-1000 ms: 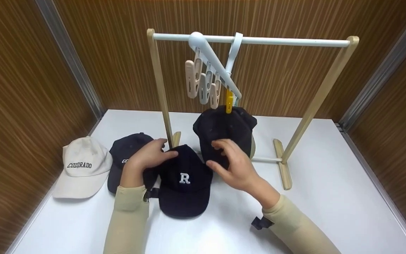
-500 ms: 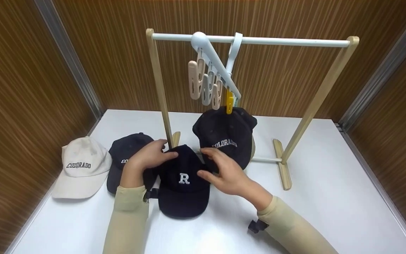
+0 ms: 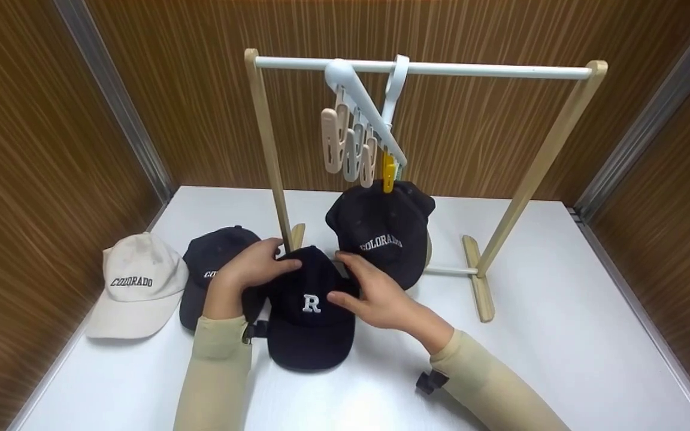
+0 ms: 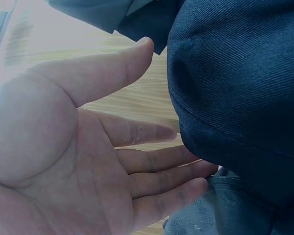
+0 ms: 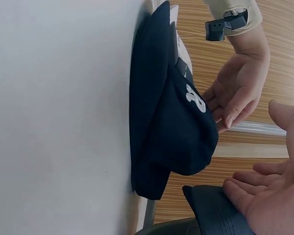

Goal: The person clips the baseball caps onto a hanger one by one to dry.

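A black baseball cap (image 3: 310, 338) with a white letter R lies on the white table, brim toward me. My left hand (image 3: 255, 263) is at its upper left side; in the left wrist view the fingers (image 4: 157, 182) extend beside the dark cloth, thumb spread away. On the cap's right is my right hand (image 3: 384, 299), thumb and fingers apart with nothing between them. Behind that hand hangs a black COLORADO cap (image 3: 381, 215) from a yellow clothespin (image 3: 389, 178). In the right wrist view, the right hand's fingers overlap the hanging cap's edge; contact is unclear.
To the left lie a dark cap (image 3: 219, 242), partly behind my left hand, and a cream COLORADO cap (image 3: 135, 281). A white hanger (image 3: 363, 99) with several clothespins hangs from the rack's white bar (image 3: 495, 70). Wooden rack legs (image 3: 539, 167) stand either side; wood-grain walls enclose the table.
My right hand has moved left and slightly down from before the hanging cap to the R cap's side, uncovering the COLORADO lettering. The hanger has swung slightly. My left hand has stayed put.
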Motion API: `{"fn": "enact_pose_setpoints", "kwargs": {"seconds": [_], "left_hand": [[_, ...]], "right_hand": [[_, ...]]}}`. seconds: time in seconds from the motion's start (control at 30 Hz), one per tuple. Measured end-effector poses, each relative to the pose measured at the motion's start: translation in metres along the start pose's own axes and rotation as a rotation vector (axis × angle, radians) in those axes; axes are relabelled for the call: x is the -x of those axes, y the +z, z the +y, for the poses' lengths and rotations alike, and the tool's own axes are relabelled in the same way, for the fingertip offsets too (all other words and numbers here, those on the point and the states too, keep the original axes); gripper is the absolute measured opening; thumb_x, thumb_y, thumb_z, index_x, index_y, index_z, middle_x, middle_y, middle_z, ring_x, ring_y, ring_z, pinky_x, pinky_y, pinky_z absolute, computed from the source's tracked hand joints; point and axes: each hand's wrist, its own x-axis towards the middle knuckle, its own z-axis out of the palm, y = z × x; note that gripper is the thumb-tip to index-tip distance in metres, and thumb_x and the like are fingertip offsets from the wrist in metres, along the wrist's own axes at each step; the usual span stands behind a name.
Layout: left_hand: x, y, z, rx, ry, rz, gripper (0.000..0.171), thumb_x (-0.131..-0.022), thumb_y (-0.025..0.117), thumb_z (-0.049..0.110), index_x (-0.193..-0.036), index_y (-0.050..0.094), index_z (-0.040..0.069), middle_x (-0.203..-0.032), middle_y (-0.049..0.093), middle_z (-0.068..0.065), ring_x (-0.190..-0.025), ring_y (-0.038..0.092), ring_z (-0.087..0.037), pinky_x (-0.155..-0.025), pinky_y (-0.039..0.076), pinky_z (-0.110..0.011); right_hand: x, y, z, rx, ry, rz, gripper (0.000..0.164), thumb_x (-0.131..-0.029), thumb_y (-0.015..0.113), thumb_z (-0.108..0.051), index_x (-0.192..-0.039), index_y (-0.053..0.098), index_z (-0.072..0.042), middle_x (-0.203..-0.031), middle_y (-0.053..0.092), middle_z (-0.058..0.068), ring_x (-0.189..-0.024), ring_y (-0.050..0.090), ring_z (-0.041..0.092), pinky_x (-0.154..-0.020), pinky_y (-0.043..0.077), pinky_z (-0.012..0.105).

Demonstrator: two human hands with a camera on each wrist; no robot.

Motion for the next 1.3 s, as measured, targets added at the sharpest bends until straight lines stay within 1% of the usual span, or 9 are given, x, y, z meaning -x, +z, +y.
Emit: {"fn": "enact_pose_setpoints", "kwargs": {"seconds": [0.1, 0.2, 0.37, 0.57, 0.77, 0.83, 0.97, 1.2, 1.3], "left_hand": [[0.0, 0.0, -0.001, -0.003, 0.007, 0.0, 0.067, -0.106, 0.074, 0.037, -0.149, 0.059, -0.012, -0.136, 0.07, -0.032, -0.129, 0.067, -0.046, -0.114, 0.049, -0.06], [0.001, 0.0, -0.001, -0.01, 0.012, -0.005, 0.063, -0.105, 0.074, 0.037, -0.146, 0.063, -0.01, -0.126, 0.075, -0.027, -0.115, 0.071, -0.04, -0.109, 0.052, -0.059], [0.0, 0.001, -0.001, -0.016, 0.022, -0.006, 0.052, -0.104, 0.075, 0.036, -0.135, 0.069, -0.006, -0.11, 0.076, -0.019, -0.099, 0.069, -0.032, -0.101, 0.054, -0.057], [-0.002, 0.006, -0.004, -0.025, 0.023, -0.011, 0.048, -0.104, 0.075, 0.036, -0.129, 0.071, -0.005, -0.114, 0.077, -0.021, -0.106, 0.071, -0.034, -0.105, 0.054, -0.056], [-0.012, 0.013, -0.017, -0.004, 0.041, -0.046, 0.057, -0.103, 0.076, 0.044, -0.129, 0.072, -0.006, -0.116, 0.078, -0.021, -0.107, 0.073, -0.034, -0.104, 0.055, -0.056], [-0.021, 0.019, -0.03, -0.021, 0.068, -0.037, 0.06, -0.102, 0.076, 0.047, -0.129, 0.073, -0.006, -0.114, 0.078, -0.021, -0.105, 0.073, -0.034, -0.1, 0.056, -0.054], [-0.021, 0.018, -0.032, -0.043, 0.054, -0.05, 0.064, -0.103, 0.075, 0.049, -0.133, 0.072, -0.007, -0.12, 0.078, -0.021, -0.111, 0.073, -0.035, -0.102, 0.056, -0.055], [-0.005, 0.007, -0.01, -0.029, 0.009, -0.09, 0.06, -0.104, 0.074, 0.04, -0.14, 0.069, -0.008, -0.131, 0.075, -0.023, -0.123, 0.07, -0.039, -0.113, 0.051, -0.057], [-0.003, 0.006, -0.008, -0.039, 0.013, -0.088, 0.056, -0.104, 0.075, 0.038, -0.138, 0.071, -0.007, -0.129, 0.076, -0.021, -0.12, 0.071, -0.036, -0.112, 0.051, -0.055]], "right_hand": [[-0.001, 0.002, 0.0, 0.001, 0.028, -0.023, 0.083, -0.108, 0.074, -0.047, -0.166, 0.042, 0.004, -0.168, 0.05, 0.017, -0.155, 0.049, 0.033, -0.126, 0.04, 0.05], [-0.002, 0.004, 0.0, 0.001, 0.049, -0.045, 0.085, -0.108, 0.073, -0.049, -0.167, 0.04, 0.002, -0.169, 0.048, 0.016, -0.156, 0.047, 0.033, -0.127, 0.039, 0.051], [-0.005, 0.006, 0.0, -0.002, 0.059, -0.074, 0.088, -0.108, 0.073, -0.05, -0.169, 0.037, 0.002, -0.171, 0.046, 0.019, -0.156, 0.047, 0.034, -0.127, 0.039, 0.051], [-0.011, 0.01, 0.003, -0.02, 0.074, -0.081, 0.088, -0.108, 0.073, -0.048, -0.168, 0.036, 0.005, -0.169, 0.046, 0.023, -0.153, 0.05, 0.038, -0.126, 0.039, 0.054], [-0.016, 0.01, 0.004, 0.003, 0.105, -0.14, 0.092, -0.109, 0.072, -0.049, -0.169, 0.032, 0.009, -0.172, 0.04, 0.027, -0.159, 0.04, 0.041, -0.129, 0.034, 0.054], [-0.017, 0.01, 0.005, 0.01, 0.109, -0.165, 0.093, -0.109, 0.072, -0.048, -0.169, 0.03, 0.009, -0.174, 0.036, 0.029, -0.161, 0.037, 0.042, -0.13, 0.032, 0.053], [-0.019, 0.012, 0.008, 0.019, 0.117, -0.195, 0.092, -0.109, 0.071, -0.048, -0.169, 0.031, 0.01, -0.175, 0.033, 0.03, -0.163, 0.033, 0.042, -0.132, 0.029, 0.053], [-0.019, 0.018, 0.016, -0.003, 0.135, -0.22, 0.092, -0.109, 0.07, -0.051, -0.169, 0.032, 0.008, -0.172, 0.039, 0.027, -0.16, 0.039, 0.041, -0.13, 0.032, 0.054], [-0.02, 0.021, 0.02, -0.031, 0.12, -0.219, 0.088, -0.109, 0.07, -0.05, -0.169, 0.035, 0.004, -0.17, 0.044, 0.023, -0.157, 0.044, 0.038, -0.129, 0.034, 0.054]]}}
